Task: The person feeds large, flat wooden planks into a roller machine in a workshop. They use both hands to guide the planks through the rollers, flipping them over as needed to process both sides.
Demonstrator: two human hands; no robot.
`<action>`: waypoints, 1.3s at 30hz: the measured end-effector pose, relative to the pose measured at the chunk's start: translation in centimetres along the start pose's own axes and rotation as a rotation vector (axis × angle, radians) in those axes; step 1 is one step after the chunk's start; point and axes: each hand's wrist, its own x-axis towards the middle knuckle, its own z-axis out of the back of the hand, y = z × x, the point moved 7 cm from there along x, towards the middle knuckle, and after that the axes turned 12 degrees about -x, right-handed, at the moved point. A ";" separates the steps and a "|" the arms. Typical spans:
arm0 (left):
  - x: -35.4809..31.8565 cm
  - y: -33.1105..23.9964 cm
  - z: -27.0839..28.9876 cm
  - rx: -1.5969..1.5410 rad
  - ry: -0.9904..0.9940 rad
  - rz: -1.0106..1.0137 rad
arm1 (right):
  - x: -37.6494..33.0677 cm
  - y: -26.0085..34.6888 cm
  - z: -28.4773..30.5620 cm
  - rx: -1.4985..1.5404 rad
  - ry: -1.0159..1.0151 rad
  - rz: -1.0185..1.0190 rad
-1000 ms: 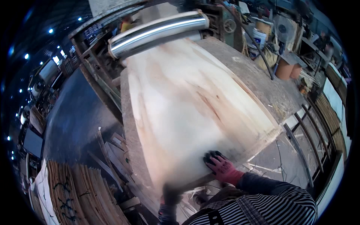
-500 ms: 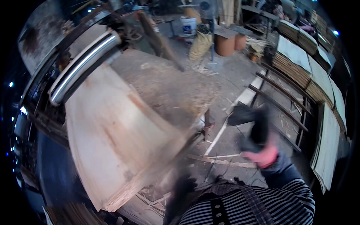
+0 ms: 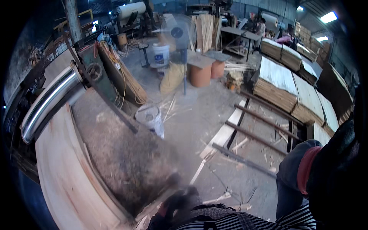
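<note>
Left hand (image 3: 174, 203), dark glove, blurred at the bottom edge; can't tell if fingers are apart or closed, or touching anything. Right hand (image 3: 337, 168) fills the lower right, too close & dark to read its grip. Veneer sheet (image 3: 65, 180) lies on the surface at left, below the metal roller (image 3: 50, 103), bottom end cut off. Open floor (image 3: 214, 111) ahead w/ white bucket (image 3: 150, 119); veneer stacks (image 3: 283, 82) along the right.

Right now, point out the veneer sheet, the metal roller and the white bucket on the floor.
veneer sheet (image 3: 65, 180): head view, middle of its pale face.
metal roller (image 3: 50, 103): head view, mid-length of the shiny tube.
white bucket (image 3: 150, 119): head view, its side wall.
</note>
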 end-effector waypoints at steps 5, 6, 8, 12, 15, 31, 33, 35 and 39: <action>11.3 -6.1 -1.8 -0.039 -0.090 -0.093 | 4.8 -7.1 -5.7 -0.060 -0.013 -0.026; 13.0 -7.6 -2.2 -0.033 -0.105 -0.106 | 6.1 -8.3 -7.2 -0.057 -0.011 -0.025; 17.0 -10.2 -3.2 -0.021 -0.117 -0.125 | 8.2 -11.1 -10.2 -0.065 -0.006 -0.032; 21.8 -14.9 -2.7 -0.037 -0.202 -0.245 | 11.3 -15.7 -16.4 0.008 -0.028 -0.014; 24.2 -16.6 0.2 -0.090 -0.329 -0.346 | 13.8 -18.1 -22.7 0.083 -0.002 0.060; 21.3 -21.8 13.5 0.786 -2.069 -0.326 | 15.1 -15.0 -62.8 0.926 0.581 0.373; 22.1 -22.4 13.0 0.843 -1.994 -0.381 | 13.0 -12.6 -67.6 0.928 0.704 0.432; 22.6 -23.4 11.4 0.997 -2.063 -0.365 | 10.1 -8.7 -72.1 0.899 0.898 0.371; 23.0 -23.5 8.4 0.712 -1.618 -0.768 | 6.1 1.5 -81.4 1.232 1.103 0.279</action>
